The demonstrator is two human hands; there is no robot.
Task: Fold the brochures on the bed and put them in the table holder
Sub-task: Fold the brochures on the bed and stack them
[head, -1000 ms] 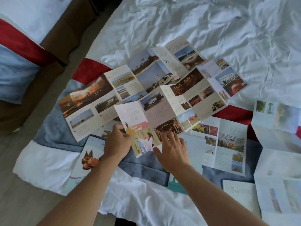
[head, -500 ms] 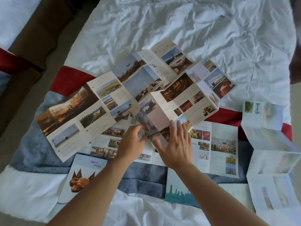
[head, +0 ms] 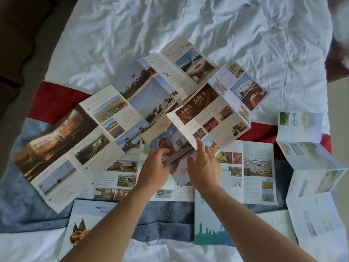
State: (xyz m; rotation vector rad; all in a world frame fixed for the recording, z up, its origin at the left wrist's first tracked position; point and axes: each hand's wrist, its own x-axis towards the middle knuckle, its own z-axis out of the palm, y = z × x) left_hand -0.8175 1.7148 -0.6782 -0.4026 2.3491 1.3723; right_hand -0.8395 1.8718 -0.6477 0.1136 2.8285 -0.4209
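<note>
- Pinching folded panels of the light, floppy brochure [head: 205, 110] with left hand [head: 154, 170]
- Pressing flat with right hand [head: 204, 168], fingers straight
- Creasing best along existing folds

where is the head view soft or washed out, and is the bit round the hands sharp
Head view: the pale accordion brochure at the right edge is hazy and washed out, and the top right corner smears; the brochure being folded between left hand and right hand reads fairly crisp; lighting is soft, shadows faint.

A crumpled white sheet [head: 188, 25] covers the far part of the bed. Nearer, a runner lies across it: a red band [head: 56, 99], then a grey-blue band [head: 166, 231].
</note>
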